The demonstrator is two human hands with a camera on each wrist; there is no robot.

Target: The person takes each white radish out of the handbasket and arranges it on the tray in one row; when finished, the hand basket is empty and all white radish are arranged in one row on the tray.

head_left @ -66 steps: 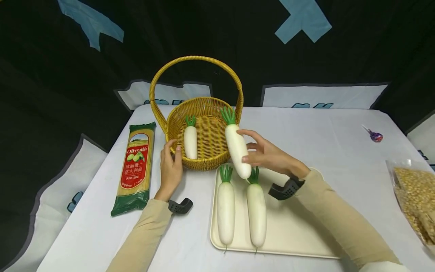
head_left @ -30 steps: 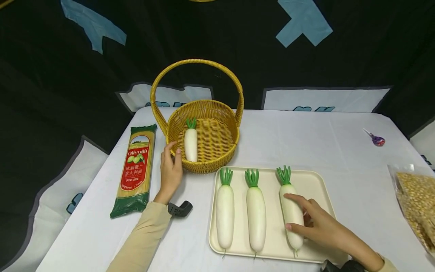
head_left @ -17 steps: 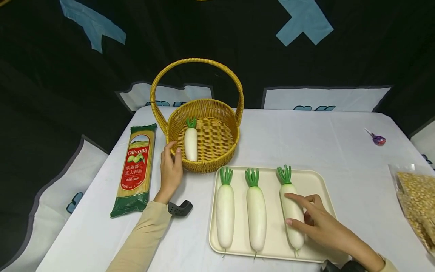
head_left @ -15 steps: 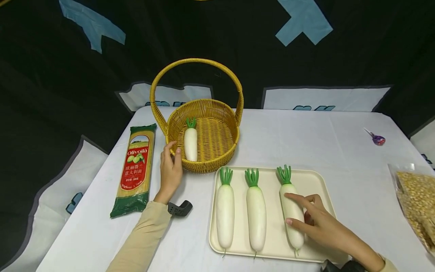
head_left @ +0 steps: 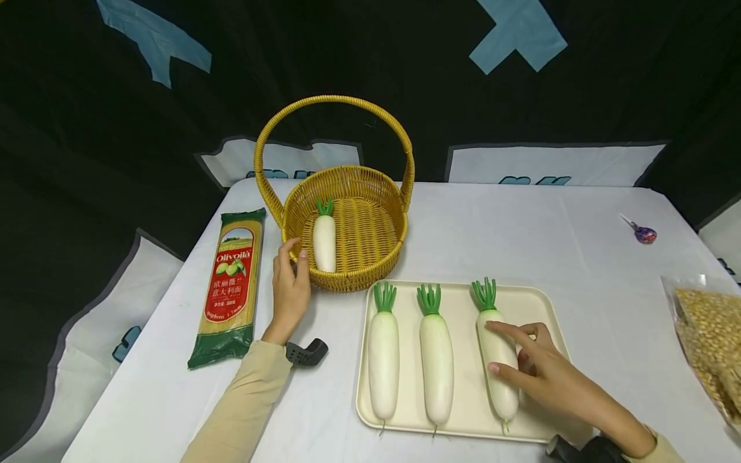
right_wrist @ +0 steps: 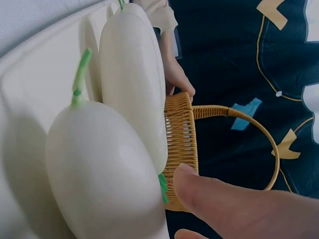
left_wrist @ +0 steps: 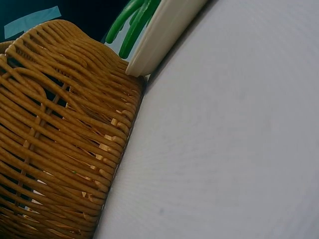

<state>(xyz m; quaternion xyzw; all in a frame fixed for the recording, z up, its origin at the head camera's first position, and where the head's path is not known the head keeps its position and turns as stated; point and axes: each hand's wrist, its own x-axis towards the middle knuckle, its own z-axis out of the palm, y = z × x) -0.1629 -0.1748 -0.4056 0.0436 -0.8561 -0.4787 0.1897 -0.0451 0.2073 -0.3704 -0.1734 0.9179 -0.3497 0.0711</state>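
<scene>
My left hand point(head_left: 291, 292) holds the near left rim of a yellow wicker basket point(head_left: 359, 281); in the left wrist view the woven basket wall point(left_wrist: 65, 124) fills the left side. One white radish point(head_left: 325, 243) with green leaf stubs lies inside the basket. On the cream tray point(head_left: 538, 308) three more radishes lie side by side: a left radish point(head_left: 383, 363), a middle radish point(head_left: 437, 366) and a right radish point(head_left: 496, 360). Over the right radish is my right hand point(head_left: 544, 376), index finger and thumb spread. In the right wrist view the thumb point(right_wrist: 214, 191) looks apart from the nearest radish point(right_wrist: 99, 174).
A spaghetti packet point(head_left: 229, 283) lies left of the basket. A lollipop point(head_left: 642, 233) is at the far right, with a bag of yellow kernels point(head_left: 709, 334) nearer. The basket's tall handle point(head_left: 334, 99) arches above it. A black curtain point(head_left: 370, 51) hangs behind the white table.
My right hand has carried a radish from the basket's right edge down to the tray's right part, and its fingers have loosened slightly. The left hand has stayed at the basket.
</scene>
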